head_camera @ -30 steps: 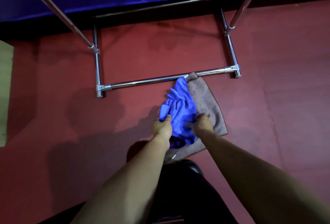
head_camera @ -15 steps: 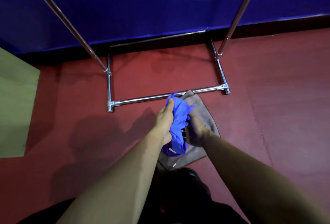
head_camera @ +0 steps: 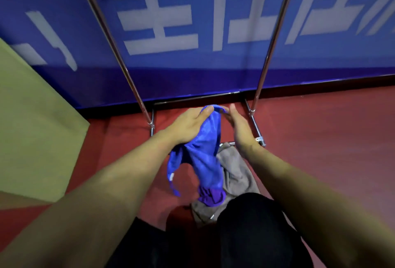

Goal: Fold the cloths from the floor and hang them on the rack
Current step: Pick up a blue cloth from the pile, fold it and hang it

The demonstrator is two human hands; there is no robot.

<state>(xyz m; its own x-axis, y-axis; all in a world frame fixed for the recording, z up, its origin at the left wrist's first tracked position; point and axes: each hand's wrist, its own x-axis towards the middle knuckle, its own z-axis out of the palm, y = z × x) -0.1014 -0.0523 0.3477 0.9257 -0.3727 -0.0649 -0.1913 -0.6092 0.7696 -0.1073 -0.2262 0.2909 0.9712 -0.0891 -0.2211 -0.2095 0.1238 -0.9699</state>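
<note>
Against the blue wall (head_camera: 213,79) with big white lettering stands the chrome rack (head_camera: 119,53), feet on the red floor (head_camera: 320,135); a grey cloth (head_camera: 235,167) lies crumpled by its front bar; the blue cloth (head_camera: 205,156) hangs above it, bunched up; left hand (head_camera: 188,125) grips its top, right hand (head_camera: 239,126) is pretty flat against the same edge, can't tell if it's pinching.

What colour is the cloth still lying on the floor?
Greyish brown. The cloth on the floor shows best in the head view, beneath the lifted blue cloth.
</note>
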